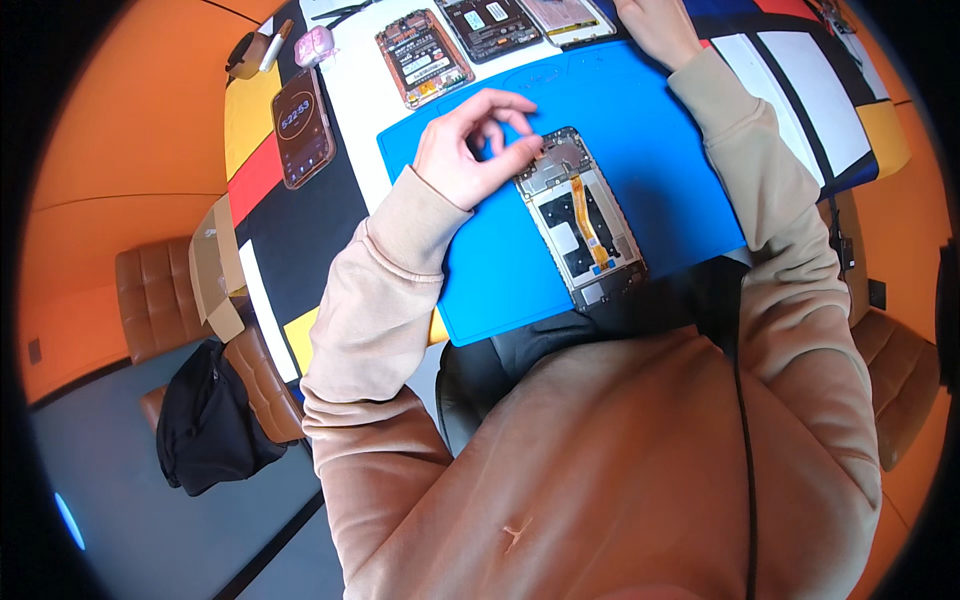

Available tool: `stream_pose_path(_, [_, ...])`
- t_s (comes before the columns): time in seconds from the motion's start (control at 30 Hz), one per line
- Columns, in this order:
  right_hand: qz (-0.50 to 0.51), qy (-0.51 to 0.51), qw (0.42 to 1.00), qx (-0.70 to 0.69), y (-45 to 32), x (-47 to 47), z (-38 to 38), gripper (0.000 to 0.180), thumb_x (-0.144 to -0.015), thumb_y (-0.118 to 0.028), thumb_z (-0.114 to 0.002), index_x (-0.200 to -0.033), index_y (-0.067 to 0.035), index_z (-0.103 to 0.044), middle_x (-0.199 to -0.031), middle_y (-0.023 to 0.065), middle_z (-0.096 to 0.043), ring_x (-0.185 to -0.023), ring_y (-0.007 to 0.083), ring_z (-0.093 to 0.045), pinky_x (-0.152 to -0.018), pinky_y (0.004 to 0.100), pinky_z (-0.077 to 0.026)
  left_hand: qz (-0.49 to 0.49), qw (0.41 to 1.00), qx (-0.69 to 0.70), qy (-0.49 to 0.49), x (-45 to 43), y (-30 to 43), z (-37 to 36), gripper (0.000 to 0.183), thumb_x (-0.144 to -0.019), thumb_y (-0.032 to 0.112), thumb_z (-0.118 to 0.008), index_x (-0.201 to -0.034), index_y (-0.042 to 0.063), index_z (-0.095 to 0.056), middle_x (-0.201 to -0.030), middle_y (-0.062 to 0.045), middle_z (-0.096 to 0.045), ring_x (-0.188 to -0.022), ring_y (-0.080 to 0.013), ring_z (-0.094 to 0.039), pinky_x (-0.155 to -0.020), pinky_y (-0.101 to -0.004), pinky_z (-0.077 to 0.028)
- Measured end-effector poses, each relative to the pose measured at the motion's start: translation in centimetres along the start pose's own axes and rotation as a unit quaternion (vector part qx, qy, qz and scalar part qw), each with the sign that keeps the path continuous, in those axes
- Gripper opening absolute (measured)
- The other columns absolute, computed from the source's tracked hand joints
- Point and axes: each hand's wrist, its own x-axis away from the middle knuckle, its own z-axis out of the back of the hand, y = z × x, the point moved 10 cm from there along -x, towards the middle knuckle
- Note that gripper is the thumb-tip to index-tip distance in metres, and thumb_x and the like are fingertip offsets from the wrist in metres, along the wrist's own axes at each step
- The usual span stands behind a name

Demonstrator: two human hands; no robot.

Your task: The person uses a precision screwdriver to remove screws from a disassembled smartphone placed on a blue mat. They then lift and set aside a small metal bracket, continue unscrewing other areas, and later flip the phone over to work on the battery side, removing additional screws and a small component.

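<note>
My left hand (484, 146) is at the top left corner of an opened smartphone (583, 225), fingers loosely curled and apart. Its thumb tip overlaps the phone's upper edge; whether it presses there is unclear. The phone lies lengthwise on a blue work mat (487, 277), its inside facing up. A yellow-orange flex cable (586, 217) runs down the bare middle of its frame, below a metal-covered upper section. My right hand (651, 26) reaches past the mat's far right corner. The picture's top edge cuts off its fingers, so anything in them is hidden.
Beyond the mat lie several opened phones: one copper-coloured (424, 60), one black (491, 26), one pale (570, 19). Left are a phone showing a timer (304, 127), a pink case (313, 46), a marker (276, 45) and a tape roll (247, 56). A dark cord (742, 420) hangs over my front.
</note>
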Motion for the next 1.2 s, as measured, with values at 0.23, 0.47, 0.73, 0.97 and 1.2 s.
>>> stream_pose_path(0.23, [-0.057,-0.054,0.995,-0.06,-0.6,-0.2,-0.1,0.019,-0.092,-0.013,-0.06,-0.102,0.0,-0.069,-0.085,0.0222,-0.07,-0.082,0.0393,-0.07,-0.073,0.0449,-0.053,-0.141,0.956,-0.238,-0.102,0.7,2.7,-2.7,0.076,-0.069,0.037,-0.088,-0.137,0.014,-0.061,-0.138,-0.009,-0.06,-0.126,-0.0287,-0.051,-0.108,-0.0413,-0.033])
stream_pose_path(0.47, [-0.056,-0.399,0.882,-0.246,-7.1,3.8,-4.4,0.033,-0.098,-0.026,-0.065,-0.085,0.002,-0.075,-0.065,0.0084,-0.067,-0.061,0.0128,-0.06,-0.057,0.0321,-0.048,-0.065,0.948,-0.174,-0.26,1.8,1.0,-2.1,0.116,-0.063,0.014,-0.089,-0.162,0.011,-0.03,-0.163,-0.01,-0.039,-0.145,-0.0316,-0.039,-0.121,-0.0444,-0.024])
stream_pose_path(0.73, [-0.112,-0.632,0.744,-0.185,-9.4,9.0,-5.2,0.04,-0.102,-0.037,-0.063,-0.086,-0.004,-0.078,-0.056,-0.0014,-0.053,-0.053,0.0086,-0.045,-0.05,0.0283,-0.036,-0.119,0.942,-0.207,-0.236,1.8,0.5,-2.1,0.118,-0.063,0.027,-0.093,-0.162,0.013,-0.03,-0.159,-0.011,-0.043,-0.141,-0.0318,-0.041,-0.119,-0.0446,-0.025])
stream_pose_path(0.97, [-0.158,-0.652,0.702,-0.238,-9.5,9.5,-5.5,0.046,-0.102,-0.037,-0.064,-0.068,-0.007,-0.067,-0.053,-0.0044,-0.045,-0.048,0.0084,-0.036,-0.047,0.0282,-0.03,-0.156,0.947,-0.198,-0.198,1.8,1.6,-2.1,0.127,-0.058,0.033,-0.093,-0.164,0.014,-0.026,-0.155,-0.009,-0.05,-0.139,-0.0322,-0.043,-0.117,-0.0463,-0.023])
stream_pose_path(1.2, [-0.137,-0.665,0.668,-0.305,-10.5,9.3,-5.4,0.054,-0.103,-0.039,-0.062,-0.058,-0.01,-0.053,-0.053,-0.005,-0.041,-0.047,0.0077,-0.033,-0.045,0.0279,-0.027,-0.144,0.951,-0.208,-0.179,1.9,1.9,-2.4,0.128,-0.056,0.035,-0.091,-0.164,0.013,-0.025,-0.151,-0.012,-0.051,-0.137,-0.0349,-0.045,-0.116,-0.0478,-0.024])
